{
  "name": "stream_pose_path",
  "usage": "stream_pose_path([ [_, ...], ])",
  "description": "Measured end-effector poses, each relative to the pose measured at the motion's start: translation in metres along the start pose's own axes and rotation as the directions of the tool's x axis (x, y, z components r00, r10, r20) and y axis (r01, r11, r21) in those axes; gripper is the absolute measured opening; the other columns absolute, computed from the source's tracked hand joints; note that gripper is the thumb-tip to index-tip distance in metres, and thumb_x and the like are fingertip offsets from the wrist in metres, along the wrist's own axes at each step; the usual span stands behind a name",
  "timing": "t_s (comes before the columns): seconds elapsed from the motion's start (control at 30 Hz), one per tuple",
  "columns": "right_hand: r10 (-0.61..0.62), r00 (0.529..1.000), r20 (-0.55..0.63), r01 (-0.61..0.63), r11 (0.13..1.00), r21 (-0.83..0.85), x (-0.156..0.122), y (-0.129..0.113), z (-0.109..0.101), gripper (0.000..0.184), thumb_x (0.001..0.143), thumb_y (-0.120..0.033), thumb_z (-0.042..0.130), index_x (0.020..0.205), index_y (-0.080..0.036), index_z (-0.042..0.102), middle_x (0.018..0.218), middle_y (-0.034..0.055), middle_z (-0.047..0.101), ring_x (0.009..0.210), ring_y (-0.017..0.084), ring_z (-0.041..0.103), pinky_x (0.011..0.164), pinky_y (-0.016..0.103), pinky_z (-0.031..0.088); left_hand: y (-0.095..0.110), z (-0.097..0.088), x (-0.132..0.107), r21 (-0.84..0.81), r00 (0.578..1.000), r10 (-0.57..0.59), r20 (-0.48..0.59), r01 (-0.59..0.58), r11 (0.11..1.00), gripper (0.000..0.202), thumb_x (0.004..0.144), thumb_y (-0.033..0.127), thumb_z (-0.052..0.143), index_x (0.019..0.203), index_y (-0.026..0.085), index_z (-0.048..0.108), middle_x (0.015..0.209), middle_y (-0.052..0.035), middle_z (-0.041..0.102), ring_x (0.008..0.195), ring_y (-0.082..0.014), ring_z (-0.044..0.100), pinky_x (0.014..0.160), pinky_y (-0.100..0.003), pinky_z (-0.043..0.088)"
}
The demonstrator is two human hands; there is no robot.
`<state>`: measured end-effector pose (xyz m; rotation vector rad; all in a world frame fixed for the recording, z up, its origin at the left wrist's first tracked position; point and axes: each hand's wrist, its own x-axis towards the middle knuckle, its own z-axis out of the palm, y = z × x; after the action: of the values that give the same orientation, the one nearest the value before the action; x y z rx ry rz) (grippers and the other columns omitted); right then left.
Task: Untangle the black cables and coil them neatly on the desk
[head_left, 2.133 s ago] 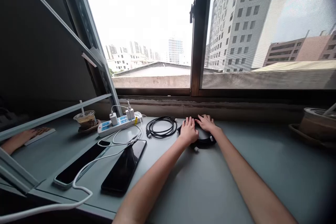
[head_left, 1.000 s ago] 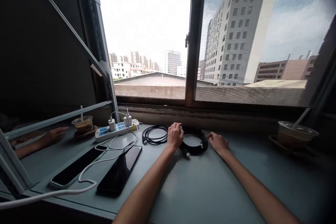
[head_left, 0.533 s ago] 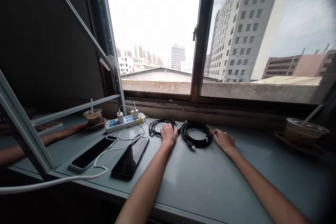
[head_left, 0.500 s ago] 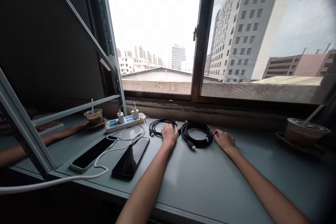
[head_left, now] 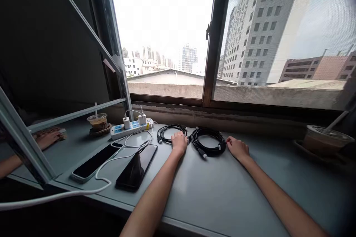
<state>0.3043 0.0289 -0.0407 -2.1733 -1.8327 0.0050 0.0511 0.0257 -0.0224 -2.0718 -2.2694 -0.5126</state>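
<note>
Two coiled black cables lie on the grey table (head_left: pixel 211 192) below the window. My left hand (head_left: pixel 179 142) rests palm down between them, its fingers spread over the right edge of the smaller coil (head_left: pixel 168 133). My right hand (head_left: pixel 237 148) lies flat on the table, fingertips at the right rim of the larger coil (head_left: pixel 208 142), whose plug ends point toward me. Neither hand grips anything.
At left lie a white power strip (head_left: pixel 130 128) with chargers, two dark phones (head_left: pixel 94 161) (head_left: pixel 137 166) and a white cord (head_left: pixel 83 192). An iced drink (head_left: pixel 97 121) stands behind them, and another cup (head_left: pixel 325 139) at far right. Another person's hand (head_left: pixel 47 139) lies behind a slanted metal bar (head_left: pixel 22 137).
Both hands came off the larger coil: the left slid left to the smaller coil, the right to the larger coil's right rim. The other person's hand drew back from the iced drink.
</note>
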Motion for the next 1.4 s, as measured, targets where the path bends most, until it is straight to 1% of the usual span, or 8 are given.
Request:
stream_pose_path([
  [0.3, -0.002, 1.000, 0.019, 0.002, 1.000, 0.006, 0.000, -0.002, 0.000, 0.027, 0.084, -0.026, 0.035, 0.091, -0.025, 0.061, 0.088, 0.0063, 0.066, 0.082, 0.022, 0.060, 0.061, 0.027, 0.034, -0.001, 0.000, 0.003, 0.027, 1.000, 0.011, 0.014, -0.011, 1.000, 0.031, 0.088, 0.030, 0.035, 0.109, 0.013, 0.051, 0.111, -0.0142, 0.060, 0.107, -0.0256, 0.051, 0.088, -0.036, 0.036],
  [0.5, 0.006, 1.000, 0.029, -0.006, 1.000, 0.017, 0.000, -0.007, -0.004, 0.027, 0.086, -0.025, 0.035, 0.093, -0.024, 0.062, 0.088, 0.0067, 0.066, 0.084, 0.022, 0.061, 0.066, 0.029, 0.037, -0.002, -0.002, 0.007, 0.059, 0.999, 0.025, 0.029, -0.027, 0.998, 0.033, 0.088, 0.033, 0.036, 0.101, 0.013, 0.058, 0.109, -0.0136, 0.061, 0.106, -0.0258, 0.052, 0.085, -0.034, 0.038],
  [0.63, 0.008, 1.000, 0.030, -0.009, 0.999, 0.031, -0.002, -0.010, -0.008, 0.026, 0.089, -0.026, 0.037, 0.097, -0.019, 0.061, 0.089, 0.0061, 0.064, 0.083, 0.018, 0.060, 0.073, 0.032, 0.042, -0.007, -0.008, 0.014, 0.065, 0.998, 0.050, 0.050, -0.053, 0.996, 0.035, 0.086, 0.039, 0.038, 0.090, 0.015, 0.063, 0.103, -0.0126, 0.064, 0.098, -0.0259, 0.057, 0.078, -0.031, 0.039],
  [0.77, 0.009, 1.000, 0.026, -0.011, 0.998, 0.059, -0.001, -0.012, -0.011, 0.028, 0.091, -0.036, 0.041, 0.100, -0.015, 0.058, 0.092, 0.0048, 0.062, 0.085, 0.014, 0.058, 0.080, 0.036, 0.045, -0.017, -0.016, 0.022, 0.058, 0.997, 0.038, 0.068, -0.042, 0.997, 0.050, 0.086, 0.050, 0.028, 0.075, 0.019, 0.065, 0.089, -0.0105, 0.067, 0.088, -0.0266, 0.060, 0.064, -0.029, 0.038],
  [0.87, 0.008, 1.000, 0.027, -0.010, 0.997, 0.079, 0.001, -0.012, -0.012, 0.029, 0.090, -0.037, 0.043, 0.102, -0.015, 0.058, 0.094, 0.0049, 0.062, 0.086, 0.014, 0.058, 0.082, 0.036, 0.046, -0.022, -0.020, 0.027, 0.065, 0.997, 0.035, 0.063, -0.039, 0.997, 0.050, 0.083, 0.053, 0.029, 0.075, 0.021, 0.066, 0.089, -0.0099, 0.067, 0.088, -0.0275, 0.060, 0.061, -0.028, 0.036],
  [1.07, 0.001, 1.000, 0.025, -0.003, 0.995, 0.098, 0.003, -0.013, -0.012, 0.029, 0.090, -0.036, 0.043, 0.102, -0.014, 0.058, 0.093, 0.0047, 0.062, 0.086, 0.014, 0.059, 0.081, 0.037, 0.047, -0.022, -0.025, 0.025, 0.052, 0.998, 0.057, 0.007, -0.057, 0.997, 0.053, 0.083, 0.055, 0.026, 0.068, 0.021, 0.064, 0.088, -0.0084, 0.067, 0.088, -0.0267, 0.059, 0.058, -0.027, 0.031],
  [1.27, -0.007, 0.999, 0.035, 0.003, 0.995, 0.101, 0.004, -0.013, -0.011, 0.028, 0.090, -0.035, 0.043, 0.102, -0.014, 0.058, 0.093, 0.0048, 0.061, 0.085, 0.014, 0.059, 0.081, 0.036, 0.047, -0.020, -0.027, 0.020, 0.030, 0.989, -0.043, -0.145, 0.048, 0.998, 0.055, 0.085, 0.054, 0.022, 0.081, 0.020, 0.064, 0.084, -0.0110, 0.067, 0.087, -0.0297, 0.059, 0.059, -0.029, 0.031],
  [1.4, -0.014, 0.999, 0.031, 0.010, 0.994, 0.109, 0.002, -0.012, -0.010, 0.028, 0.090, -0.035, 0.044, 0.102, -0.014, 0.057, 0.093, 0.0048, 0.061, 0.085, 0.014, 0.058, 0.080, 0.036, 0.047, -0.019, -0.023, 0.020, -0.021, 0.985, -0.060, -0.163, 0.058, 0.998, 0.054, 0.085, 0.054, 0.022, 0.080, 0.019, 0.064, 0.086, -0.0118, 0.067, 0.087, -0.0302, 0.059, 0.060, -0.030, 0.033],
])
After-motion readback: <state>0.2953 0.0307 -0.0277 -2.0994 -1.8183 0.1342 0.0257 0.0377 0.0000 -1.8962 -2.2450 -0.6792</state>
